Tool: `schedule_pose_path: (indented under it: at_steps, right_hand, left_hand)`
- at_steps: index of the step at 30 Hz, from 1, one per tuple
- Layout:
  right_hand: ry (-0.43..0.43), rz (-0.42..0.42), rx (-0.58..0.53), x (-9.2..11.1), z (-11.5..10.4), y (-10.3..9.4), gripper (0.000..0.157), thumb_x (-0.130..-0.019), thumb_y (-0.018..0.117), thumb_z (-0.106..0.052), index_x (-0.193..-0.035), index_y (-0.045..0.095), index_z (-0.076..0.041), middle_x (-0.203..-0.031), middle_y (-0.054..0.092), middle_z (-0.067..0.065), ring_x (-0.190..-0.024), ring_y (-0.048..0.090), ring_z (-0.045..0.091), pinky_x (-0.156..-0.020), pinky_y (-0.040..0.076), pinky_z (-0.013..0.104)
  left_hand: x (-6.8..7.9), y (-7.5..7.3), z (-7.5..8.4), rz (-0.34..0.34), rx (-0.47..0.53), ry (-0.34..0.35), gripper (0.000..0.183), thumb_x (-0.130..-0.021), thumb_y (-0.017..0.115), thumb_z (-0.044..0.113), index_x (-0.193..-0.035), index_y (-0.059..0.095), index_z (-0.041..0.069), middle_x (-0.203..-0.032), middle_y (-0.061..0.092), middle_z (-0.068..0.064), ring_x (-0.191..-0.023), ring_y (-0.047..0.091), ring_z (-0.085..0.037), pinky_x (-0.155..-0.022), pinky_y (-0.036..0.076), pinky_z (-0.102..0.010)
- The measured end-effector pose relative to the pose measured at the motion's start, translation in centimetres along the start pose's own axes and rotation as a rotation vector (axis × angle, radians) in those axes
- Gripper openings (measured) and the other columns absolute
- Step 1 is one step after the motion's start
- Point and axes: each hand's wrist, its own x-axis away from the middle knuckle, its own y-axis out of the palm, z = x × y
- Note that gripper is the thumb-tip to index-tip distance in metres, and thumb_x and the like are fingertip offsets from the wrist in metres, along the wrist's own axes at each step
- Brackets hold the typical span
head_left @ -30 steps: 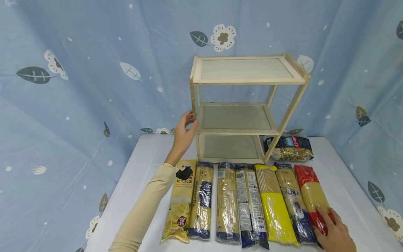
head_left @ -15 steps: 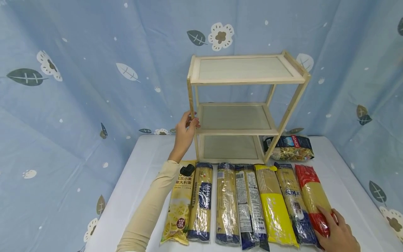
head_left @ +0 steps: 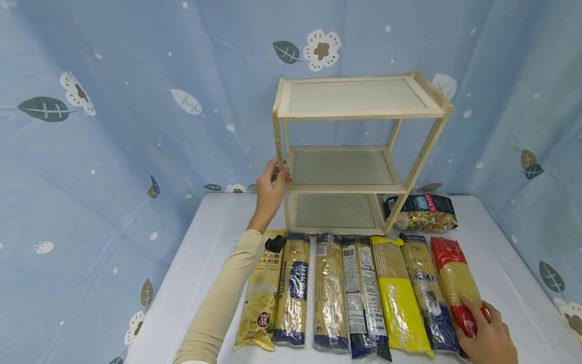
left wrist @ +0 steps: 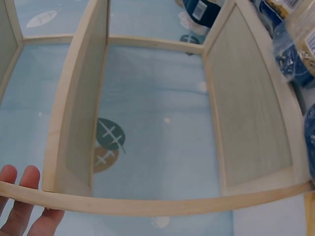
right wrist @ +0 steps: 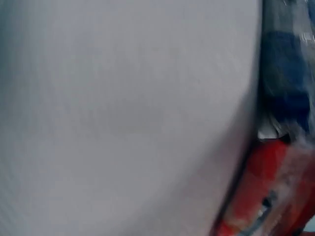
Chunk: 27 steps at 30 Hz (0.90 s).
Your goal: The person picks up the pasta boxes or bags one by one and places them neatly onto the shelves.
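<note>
My left hand (head_left: 270,194) grips the front left post of a pale wooden three-tier shelf rack (head_left: 345,189), level with the middle tier. In the left wrist view its fingers (left wrist: 30,178) curl round that post. At the lower right my right hand (head_left: 491,338) holds the near end of a red-and-clear bag of spaghetti (head_left: 456,275), thumb on one side and fingers on the other. The right wrist view shows only part of this red bag (right wrist: 266,189); the hand itself is outside it.
Several long pasta packs lie in a row before the rack, including a yellow one (head_left: 402,308), a blue-ended one (head_left: 330,293) and a cream one (head_left: 259,308). An AGNESI pasta bag (head_left: 425,211) lies behind the rack's right post. A blue patterned curtain (head_left: 136,126) surrounds the white table (head_left: 200,242).
My left fingers have closed further round the post, the thumb now on its front. The right hand keeps its place at the red bag. The view has shifted slightly.
</note>
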Motion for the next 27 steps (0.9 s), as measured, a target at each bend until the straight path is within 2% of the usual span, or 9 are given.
schedule_pose_path:
  at_steps: [5, 9, 12, 15, 20, 23, 27]
  right_hand:
    - [0.048, -0.004, 0.057, 0.1, -0.2, 0.2, 0.086, -0.067, 0.081, -0.028, -0.138, 0.038, -0.006, -0.129, 0.019, 0.037, -0.096, 0.039, 0.058, -0.074, 0.045, 0.069]
    - [0.011, 0.052, 0.022, 0.2, -0.5, 0.2, 0.079, -0.072, 0.079, -0.022, -0.137, 0.039, -0.002, -0.127, 0.025, 0.038, -0.097, 0.041, 0.059, -0.077, 0.044, 0.068]
    - [-0.031, 0.189, -0.065, 0.4, -0.6, -0.2, 0.067, -0.074, 0.073, -0.007, -0.134, 0.045, 0.001, -0.122, 0.035, 0.038, -0.097, 0.046, 0.058, -0.078, 0.043, 0.067]
    - [-0.067, 0.322, -0.151, 0.6, -0.5, -0.7, 0.061, -0.071, 0.061, 0.006, -0.131, 0.05, 0.002, -0.117, 0.042, 0.035, -0.096, 0.049, 0.055, -0.08, 0.041, 0.064]
    - [-0.096, 0.454, -0.238, 1.1, -0.1, -1.0, 0.066, -0.064, 0.047, 0.013, -0.129, 0.055, 0.003, -0.114, 0.049, 0.033, -0.096, 0.051, 0.052, -0.08, 0.042, 0.061]
    - [-0.052, 0.456, -0.262, 1.4, -0.2, -1.3, 0.07, -0.063, 0.041, 0.013, -0.13, 0.054, 0.001, -0.117, 0.05, 0.031, -0.1, 0.051, 0.049, -0.083, 0.043, 0.06]
    - [0.056, 0.362, -0.254, 1.7, -0.4, -1.9, 0.073, -0.066, 0.038, 0.012, -0.137, 0.047, -0.001, -0.127, 0.045, 0.029, -0.11, 0.045, 0.047, -0.093, 0.04, 0.06]
  left_hand:
    - [0.0, 0.1, -0.3, 0.004, 0.005, -0.003, 0.024, -0.099, 0.05, 0.006, -0.12, 0.053, -0.004, -0.092, 0.06, -0.028, -0.078, 0.063, -0.039, -0.07, 0.053, -0.041]
    - [0.0, 0.1, -0.4, 0.016, 0.001, -0.009, 0.023, -0.098, 0.05, 0.003, -0.119, 0.053, -0.005, -0.091, 0.061, -0.027, -0.077, 0.063, -0.04, -0.069, 0.053, -0.042]
    - [-0.1, 0.1, -0.4, 0.018, 0.004, -0.005, 0.023, -0.098, 0.051, 0.003, -0.119, 0.054, -0.005, -0.09, 0.061, -0.026, -0.077, 0.063, -0.039, -0.069, 0.053, -0.043]
    - [0.0, 0.0, -0.2, 0.021, 0.006, 0.001, 0.024, -0.097, 0.052, 0.004, -0.119, 0.055, -0.006, -0.089, 0.061, -0.027, -0.076, 0.064, -0.04, -0.068, 0.053, -0.045]
    - [0.0, 0.1, -0.2, 0.026, -0.012, 0.011, 0.023, -0.097, 0.053, 0.004, -0.117, 0.055, -0.006, -0.088, 0.062, -0.026, -0.074, 0.064, -0.04, -0.067, 0.054, -0.044]
    - [-0.1, 0.1, -0.3, 0.018, -0.011, 0.009, 0.023, -0.097, 0.052, 0.005, -0.117, 0.055, -0.006, -0.089, 0.062, -0.026, -0.074, 0.064, -0.04, -0.068, 0.054, -0.044]
    - [-0.2, -0.1, -0.5, 0.013, 0.003, 0.008, 0.023, -0.098, 0.052, 0.006, -0.118, 0.055, -0.005, -0.09, 0.062, -0.026, -0.075, 0.064, -0.039, -0.069, 0.054, -0.044]
